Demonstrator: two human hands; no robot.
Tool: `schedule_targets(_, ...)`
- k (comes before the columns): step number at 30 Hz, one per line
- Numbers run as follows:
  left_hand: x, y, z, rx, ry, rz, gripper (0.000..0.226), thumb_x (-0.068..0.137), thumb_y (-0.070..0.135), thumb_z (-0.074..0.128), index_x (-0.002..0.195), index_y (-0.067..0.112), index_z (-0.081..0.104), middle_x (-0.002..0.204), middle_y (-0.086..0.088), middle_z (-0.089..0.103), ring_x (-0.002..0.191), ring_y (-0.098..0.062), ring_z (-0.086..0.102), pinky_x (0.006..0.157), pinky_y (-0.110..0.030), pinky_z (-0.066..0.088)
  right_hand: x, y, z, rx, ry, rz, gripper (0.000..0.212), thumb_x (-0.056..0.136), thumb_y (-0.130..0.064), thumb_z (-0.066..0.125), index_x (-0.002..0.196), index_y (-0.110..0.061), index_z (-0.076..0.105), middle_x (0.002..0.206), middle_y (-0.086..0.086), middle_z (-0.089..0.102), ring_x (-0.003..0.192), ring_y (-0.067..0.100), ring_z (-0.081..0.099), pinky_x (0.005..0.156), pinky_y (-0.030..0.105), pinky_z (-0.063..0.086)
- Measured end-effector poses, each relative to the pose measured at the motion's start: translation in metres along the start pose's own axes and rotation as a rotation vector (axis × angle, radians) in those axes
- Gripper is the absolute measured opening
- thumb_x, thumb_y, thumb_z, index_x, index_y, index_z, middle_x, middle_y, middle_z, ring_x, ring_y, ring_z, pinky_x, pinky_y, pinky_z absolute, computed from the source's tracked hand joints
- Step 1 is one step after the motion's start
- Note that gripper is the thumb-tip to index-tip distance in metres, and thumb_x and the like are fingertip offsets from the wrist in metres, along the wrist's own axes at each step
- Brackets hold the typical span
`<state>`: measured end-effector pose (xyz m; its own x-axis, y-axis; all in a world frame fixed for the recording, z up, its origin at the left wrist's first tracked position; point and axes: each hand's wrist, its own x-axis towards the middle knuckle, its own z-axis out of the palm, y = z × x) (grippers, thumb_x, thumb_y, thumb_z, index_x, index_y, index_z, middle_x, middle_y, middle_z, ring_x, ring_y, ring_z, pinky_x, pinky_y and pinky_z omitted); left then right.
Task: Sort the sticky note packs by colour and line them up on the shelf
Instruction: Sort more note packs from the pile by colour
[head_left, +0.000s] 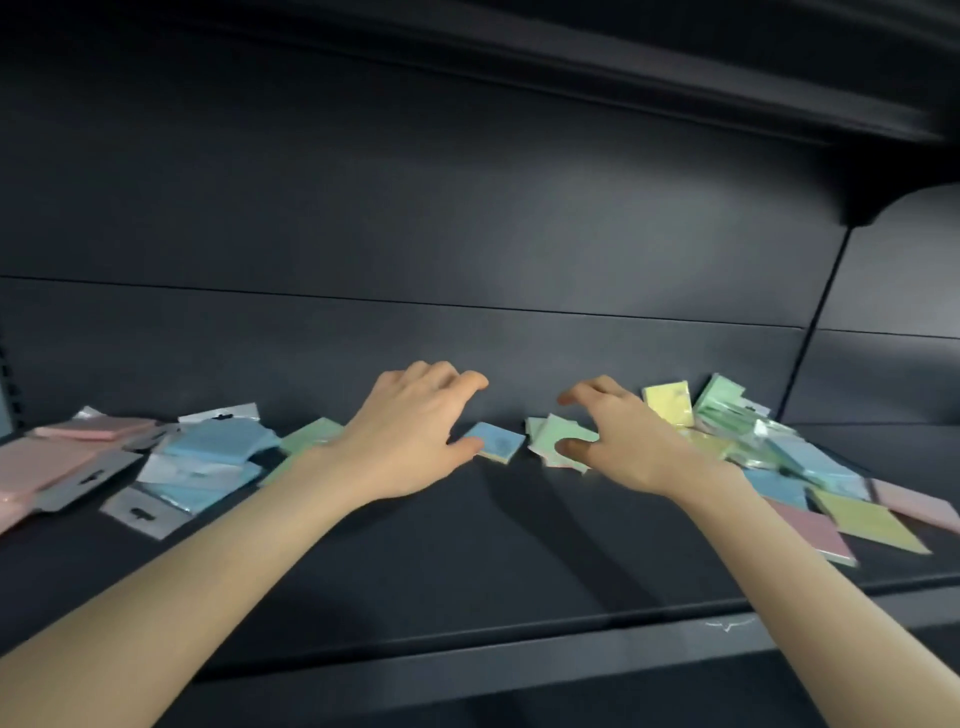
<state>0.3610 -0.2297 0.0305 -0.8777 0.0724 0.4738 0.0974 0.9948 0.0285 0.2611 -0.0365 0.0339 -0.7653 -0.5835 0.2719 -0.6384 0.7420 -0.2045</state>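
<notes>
On my feed both hands are reaching over the dark shelf (467, 566), palms down, with a gap between them. The left hand (410, 436) is released, its fingers arched and spread above the shelf and gripping nothing. Only the thumb tip touches the near-left corner of a small blue pack (497, 441). That pack lies flat at mid-shelf, just right of the left thumb and between the two hands. It is turned diamond-wise with one corner toward the thumb, and it looks close to square, so I can't give it a long axis. The right hand (631, 441) is also loose. Its thumb rests on top of a couple of overlapped green packs (551, 440), which lie flat and skewed just right of the blue one, while the other fingers curl in the air behind them and close on nothing. Further right, a yellow pack (670, 402) and a green pack (719, 395) lean tilted against the back wall above a mixed heap (810, 493) of blue, yellow, green and pink packs. Behind the left wrist lies another green pack (311, 434). Left of it is a pile of blue packs (213, 454) with their hang tabs pointing several ways, and the pink packs (57, 460) sit at the far left end.
</notes>
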Motion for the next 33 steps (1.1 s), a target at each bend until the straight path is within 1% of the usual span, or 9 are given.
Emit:
schedule_targets(6, 0.061, 0.048, 0.026, -0.012, -0.009, 0.066, 0.053, 0.093, 0.043, 0.046, 0.141, 0.027, 0.029, 0.135, 0.005, 0.042, 0.124, -0.017, 0.035, 0.104, -0.032, 0.026, 0.005, 0.082, -0.013, -0.016, 0.06, 0.061, 0.051, 0.09, -0.034, 0.058, 0.135, -0.018, 0.042, 0.135, 0.001, 0.04, 0.125, 0.023, 0.042, 0.099, 0.036, 0.04)
schedule_targets(8, 0.082, 0.06, 0.041, -0.021, -0.023, 0.083, 0.053, 0.093, 0.043, 0.046, 0.14, 0.027, 0.03, 0.133, 0.005, 0.043, 0.123, -0.017, 0.036, 0.104, -0.033, 0.027, 0.012, 0.108, -0.011, -0.027, 0.05, 0.076, 0.051, 0.089, -0.036, 0.059, 0.134, -0.018, 0.043, 0.135, 0.0, 0.041, 0.126, 0.023, 0.042, 0.1, 0.037, 0.04)
schedule_targets(13, 0.136, 0.086, 0.082, -0.037, -0.086, 0.123, 0.052, 0.093, 0.045, 0.046, 0.139, 0.026, 0.032, 0.128, 0.004, 0.047, 0.118, -0.018, 0.039, 0.102, -0.036, 0.03, 0.034, 0.167, -0.016, -0.067, 0.011, 0.116, 0.05, 0.088, -0.032, 0.06, 0.133, -0.017, 0.044, 0.133, 0.005, 0.043, 0.123, 0.026, 0.043, 0.097, 0.031, 0.038)
schedule_targets(16, 0.172, 0.102, 0.102, -0.052, -0.095, 0.148, 0.052, 0.093, 0.045, 0.048, 0.139, 0.026, 0.032, 0.13, 0.003, 0.046, 0.119, -0.018, 0.039, 0.102, -0.037, 0.031, 0.047, 0.203, -0.024, -0.051, 0.044, 0.137, 0.05, 0.088, -0.031, 0.061, 0.133, -0.017, 0.045, 0.128, 0.004, 0.046, 0.121, 0.025, 0.045, 0.099, 0.033, 0.037)
schedule_targets(20, 0.214, 0.129, 0.128, -0.059, -0.128, 0.144, 0.049, 0.092, 0.042, 0.048, 0.136, 0.025, 0.035, 0.129, 0.002, 0.048, 0.117, -0.021, 0.042, 0.099, -0.038, 0.034, 0.058, 0.257, -0.027, -0.022, 0.027, 0.14, 0.049, 0.085, -0.033, 0.064, 0.129, -0.019, 0.048, 0.12, 0.001, 0.048, 0.118, 0.025, 0.046, 0.098, 0.036, 0.038)
schedule_targets(25, 0.249, 0.17, 0.159, -0.061, -0.139, 0.104, 0.052, 0.091, 0.045, 0.049, 0.137, 0.026, 0.036, 0.13, 0.003, 0.049, 0.119, -0.021, 0.043, 0.099, -0.039, 0.035, 0.069, 0.323, -0.03, -0.02, -0.009, 0.136, 0.053, 0.088, -0.035, 0.061, 0.135, -0.019, 0.043, 0.13, 0.003, 0.045, 0.122, 0.026, 0.044, 0.1, 0.037, 0.039)
schedule_targets(28, 0.257, 0.2, 0.178, -0.091, -0.189, 0.018, 0.057, 0.09, 0.052, 0.045, 0.139, 0.024, 0.036, 0.135, 0.002, 0.047, 0.124, -0.021, 0.042, 0.101, -0.04, 0.035, 0.071, 0.359, -0.028, 0.002, -0.069, 0.089, 0.053, 0.089, -0.035, 0.059, 0.137, -0.021, 0.04, 0.136, 0.002, 0.042, 0.126, 0.024, 0.041, 0.103, 0.038, 0.037)
schedule_targets(30, 0.259, 0.218, 0.19, -0.084, -0.216, -0.026, 0.054, 0.091, 0.052, 0.043, 0.136, 0.023, 0.04, 0.135, 0.001, 0.049, 0.123, -0.022, 0.043, 0.099, -0.04, 0.036, 0.071, 0.38, -0.026, 0.016, -0.12, 0.051, 0.052, 0.09, -0.036, 0.058, 0.137, -0.022, 0.04, 0.138, 0.001, 0.041, 0.128, 0.022, 0.04, 0.103, 0.036, 0.037)
schedule_targets(33, 0.26, 0.24, 0.201, -0.095, -0.198, -0.087, 0.044, 0.091, 0.046, 0.047, 0.128, 0.023, 0.044, 0.128, 0.001, 0.053, 0.118, -0.021, 0.045, 0.096, -0.038, 0.038, 0.071, 0.401, -0.027, 0.034, -0.162, -0.017, 0.053, 0.09, -0.038, 0.059, 0.136, -0.021, 0.042, 0.138, 0.003, 0.042, 0.126, 0.022, 0.042, 0.1, 0.032, 0.038)
